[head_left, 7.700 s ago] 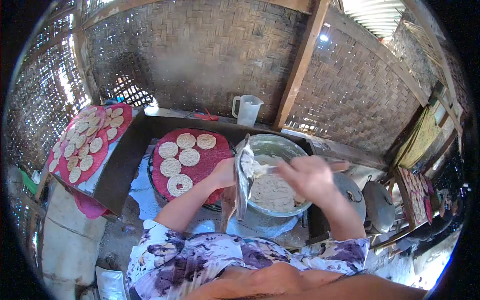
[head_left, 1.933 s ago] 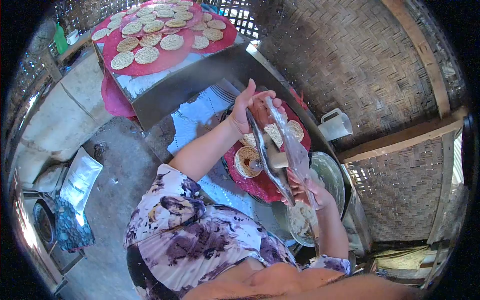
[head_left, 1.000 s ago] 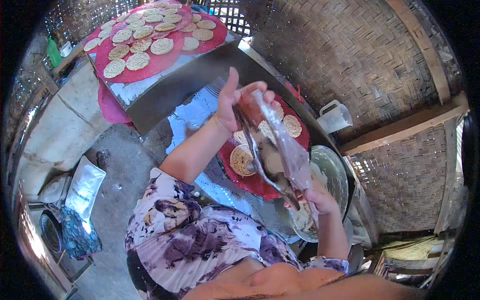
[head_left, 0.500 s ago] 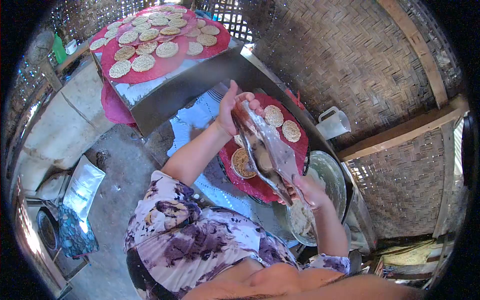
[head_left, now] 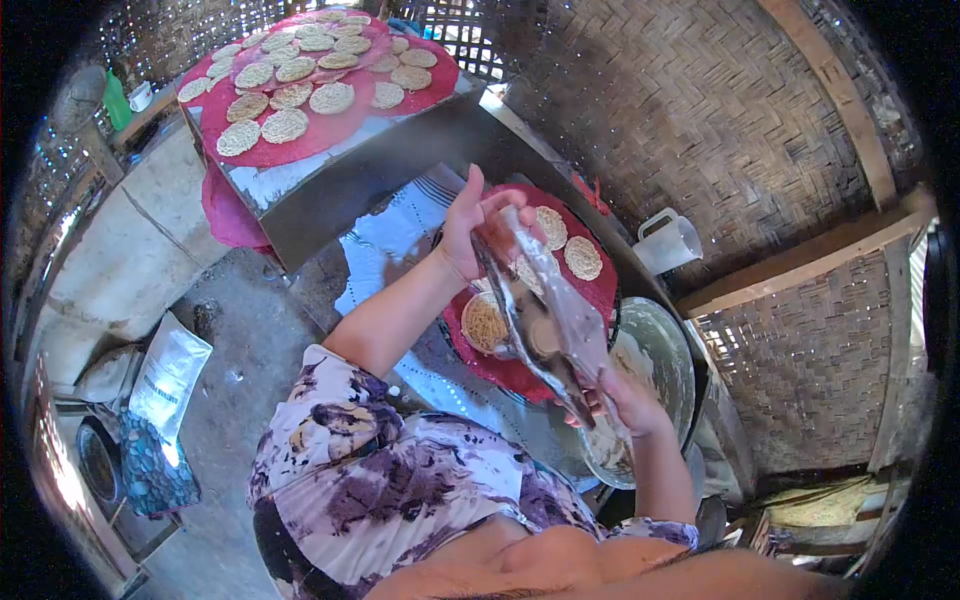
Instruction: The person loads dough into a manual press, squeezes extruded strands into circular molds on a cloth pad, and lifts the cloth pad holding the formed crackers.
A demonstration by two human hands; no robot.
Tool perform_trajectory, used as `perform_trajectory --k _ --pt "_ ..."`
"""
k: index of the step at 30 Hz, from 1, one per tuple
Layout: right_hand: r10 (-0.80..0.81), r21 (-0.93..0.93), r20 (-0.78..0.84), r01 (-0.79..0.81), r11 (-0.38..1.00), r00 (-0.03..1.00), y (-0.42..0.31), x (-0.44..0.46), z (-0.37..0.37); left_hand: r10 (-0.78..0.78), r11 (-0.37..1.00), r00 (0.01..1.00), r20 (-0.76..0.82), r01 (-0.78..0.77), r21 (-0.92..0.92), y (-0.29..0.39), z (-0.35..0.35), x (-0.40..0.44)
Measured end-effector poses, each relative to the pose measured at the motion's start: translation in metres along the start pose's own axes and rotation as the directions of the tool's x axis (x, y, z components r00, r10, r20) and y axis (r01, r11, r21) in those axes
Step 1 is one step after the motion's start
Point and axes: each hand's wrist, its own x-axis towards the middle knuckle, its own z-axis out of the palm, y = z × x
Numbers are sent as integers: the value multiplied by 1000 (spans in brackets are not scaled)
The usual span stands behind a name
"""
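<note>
A long two-bar press (head_left: 565,310), smeared with pale residue, is held slantwise above the round red cloth (head_left: 515,378). My left hand (head_left: 475,228) has its fingers round the upper end, thumb pointing up. The lower end is gripped by my right hand (head_left: 628,398), near the basin. Between the bars a pale round part shows. Just beside the press, a ring filled with thin strands (head_left: 485,322) rests on the cloth. Pale strand discs (head_left: 583,258) lie beyond the press. The metal basin (head_left: 680,350) holds pale dough, partly hidden by my right arm.
At the upper left, a box-like stand (head_left: 350,170) bears red cloths with several strand discs (head_left: 285,126). A clear plastic jug (head_left: 670,243) stands by the woven wall (head_left: 700,130). A white sack (head_left: 172,375) and a green bottle (head_left: 117,100) are at the left.
The basin and round cloth have shifted in view as the head turned left. My hands have moved from the basin to over the cloth; lately the bars close and part slightly.
</note>
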Motion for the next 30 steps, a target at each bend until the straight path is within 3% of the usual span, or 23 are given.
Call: perform_trajectory --k 4,5,6,7,8,9,11,12,13,14,15,16,17,18,19,21,30 --pt "-218 -33 -149 215 976 965 -12 -18 -2 -58 984 998 12 56 168 8 49 7" --pt "-243 -46 -211 239 970 947 -9 -17 -4 -96 934 995 -35 103 342 7 45 4" --pt "-267 -59 -274 261 963 924 -7 -16 -6 -116 594 989 93 -6 804 0 50 3" --pt "-346 -109 -252 328 938 904 -13 -7 1 -132 185 985 114 -88 979 -8 41 -3" --pt "-421 -156 -229 394 906 877 -19 2 9 -158 -257 978 134 -171 951 -18 25 -12" --pt "-486 -178 -192 456 872 853 -24 15 19 -6 -177 1000 25 -26 984 -25 17 -16" --pt "-573 -84 -45 569 818 818 -22 38 24 298 101 935 -195 172 980 -38 14 -20" --pt "-606 37 60 604 796 794 -18 49 20 173 -463 983 62 26 886 -21 20 -29" --pt "-514 41 136 513 857 847 -23 50 14 99 -793 945 311 -114 599 -14 14 -35" --pt "-538 -56 14 538 841 843 -13 65 14 138 -718 960 244 -73 693 1 -20 -53" --pt "-523 -332 -120 462 823 844 -10 74 14 222 -589 967 128 29 808 9 -29 -66" --pt "-524 -569 -251 314 760 814 -6 81 14 337 -217 936 -101 181 959 15 -20 -77" --pt "-522 -620 -298 254 743 799 4 89 11 397 87 882 -252 238 967 21 -16 -87" --pt "-520 -666 -342 188 722 783 16 99 7 440 330 818 -372 238 914 25 -12 -95" --pt "-519 -707 -383 119 697 764 24 106 5 458 409 794 -399 211 888 30 -7 -103" --pt "-487 -708 -412 66 703 771 31 116 3 481 463 770 -419 183 868 38 -3 -113" --pt "-402 -781 -391 -67 621 828 22 127 11 490 472 758 -430 184 862 39 -8 -124"
